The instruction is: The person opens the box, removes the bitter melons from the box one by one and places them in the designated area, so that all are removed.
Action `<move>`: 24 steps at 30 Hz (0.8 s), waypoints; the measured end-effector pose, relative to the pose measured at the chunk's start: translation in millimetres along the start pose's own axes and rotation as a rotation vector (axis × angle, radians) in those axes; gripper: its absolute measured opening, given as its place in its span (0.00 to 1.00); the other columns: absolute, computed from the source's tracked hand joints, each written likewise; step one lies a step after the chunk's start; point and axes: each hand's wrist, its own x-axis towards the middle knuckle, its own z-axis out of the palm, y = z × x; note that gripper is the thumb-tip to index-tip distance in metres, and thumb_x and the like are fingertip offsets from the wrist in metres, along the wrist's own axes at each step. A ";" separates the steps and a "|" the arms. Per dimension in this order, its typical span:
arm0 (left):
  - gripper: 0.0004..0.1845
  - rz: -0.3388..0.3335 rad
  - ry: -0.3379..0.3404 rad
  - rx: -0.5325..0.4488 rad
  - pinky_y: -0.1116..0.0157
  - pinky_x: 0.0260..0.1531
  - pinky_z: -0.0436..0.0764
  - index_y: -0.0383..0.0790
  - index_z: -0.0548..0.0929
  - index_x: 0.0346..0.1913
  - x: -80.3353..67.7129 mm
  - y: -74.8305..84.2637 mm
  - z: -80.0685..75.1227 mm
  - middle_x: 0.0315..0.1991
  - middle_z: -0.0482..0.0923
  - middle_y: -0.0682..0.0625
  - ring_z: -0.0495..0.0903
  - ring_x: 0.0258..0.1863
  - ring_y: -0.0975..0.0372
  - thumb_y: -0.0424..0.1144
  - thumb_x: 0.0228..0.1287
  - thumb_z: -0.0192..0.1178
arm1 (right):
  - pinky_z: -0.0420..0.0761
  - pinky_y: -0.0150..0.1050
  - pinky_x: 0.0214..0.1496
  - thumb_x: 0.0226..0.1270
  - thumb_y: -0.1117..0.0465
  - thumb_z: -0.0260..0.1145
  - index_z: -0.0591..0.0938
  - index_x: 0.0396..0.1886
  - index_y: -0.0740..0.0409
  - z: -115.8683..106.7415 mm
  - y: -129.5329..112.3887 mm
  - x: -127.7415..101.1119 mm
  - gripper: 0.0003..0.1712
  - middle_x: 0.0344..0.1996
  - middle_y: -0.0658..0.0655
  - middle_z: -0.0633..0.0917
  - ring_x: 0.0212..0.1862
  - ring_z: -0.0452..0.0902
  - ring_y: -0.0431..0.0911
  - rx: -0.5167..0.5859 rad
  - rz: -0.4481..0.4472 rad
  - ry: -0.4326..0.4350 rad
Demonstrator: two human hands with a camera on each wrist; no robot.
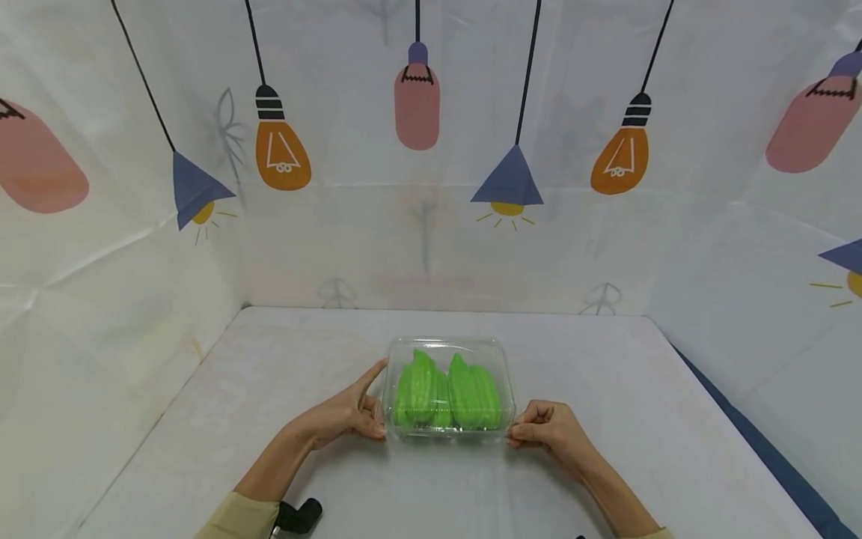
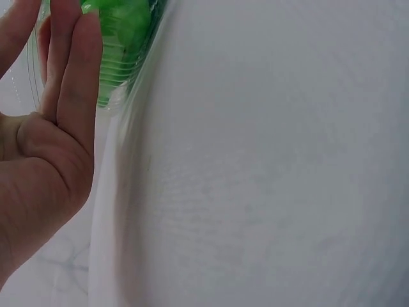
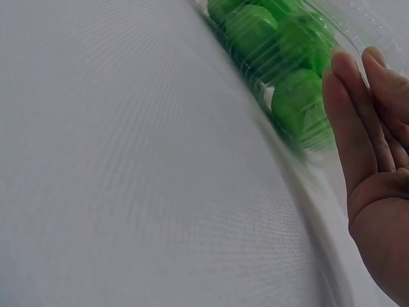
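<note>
A clear plastic clamshell container [image 1: 448, 430] sits in front of me on the white table, with several bright green, ridged pieces [image 1: 422, 389] inside. What the pieces are cannot be told. My left hand [image 1: 343, 413] holds the container's left side, one finger stretched toward its far corner. In the left wrist view, the fingers [image 2: 78, 77] lie fairly straight against the clear side. At the near right corner, my right hand [image 1: 552, 430] pinches the edge between thumb and fingers. The right wrist view shows the fingertips [image 3: 342, 67] at the clear rim, green pieces [image 3: 300, 102] beside them.
The white tabletop [image 1: 431, 494] reaches back to a pale cloth backdrop [image 1: 539, 262] printed with hanging lamps. Similar cloth hangs at both sides. A black strap or mount piece [image 1: 299, 516] sits by my left wrist, below the beige sleeve [image 1: 242, 516].
</note>
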 end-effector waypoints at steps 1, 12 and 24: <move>0.66 0.002 0.000 -0.004 0.56 0.44 0.87 0.60 0.32 0.80 -0.2 -0.6 0.0 0.28 0.76 0.49 0.82 0.32 0.58 0.26 0.52 0.70 | 0.88 0.37 0.44 0.63 0.73 0.66 0.82 0.29 0.55 0.0 0.1 0.0 0.09 0.29 0.50 0.90 0.33 0.88 0.41 0.003 0.002 0.000; 0.64 0.002 0.031 -0.025 0.53 0.45 0.87 0.59 0.37 0.80 -1.1 -4.4 0.9 0.26 0.75 0.50 0.81 0.29 0.60 0.28 0.52 0.71 | 0.88 0.38 0.44 0.64 0.73 0.64 0.83 0.30 0.56 -0.6 -0.2 0.4 0.09 0.29 0.51 0.90 0.33 0.88 0.41 0.017 -0.010 -0.015; 0.61 -0.005 0.080 -0.027 0.57 0.45 0.87 0.55 0.42 0.81 -6.0 -2.2 3.6 0.25 0.76 0.51 0.82 0.30 0.61 0.28 0.52 0.72 | 0.88 0.37 0.44 0.64 0.73 0.64 0.83 0.30 0.57 0.5 -1.3 0.8 0.08 0.29 0.51 0.90 0.33 0.88 0.41 0.024 -0.006 -0.019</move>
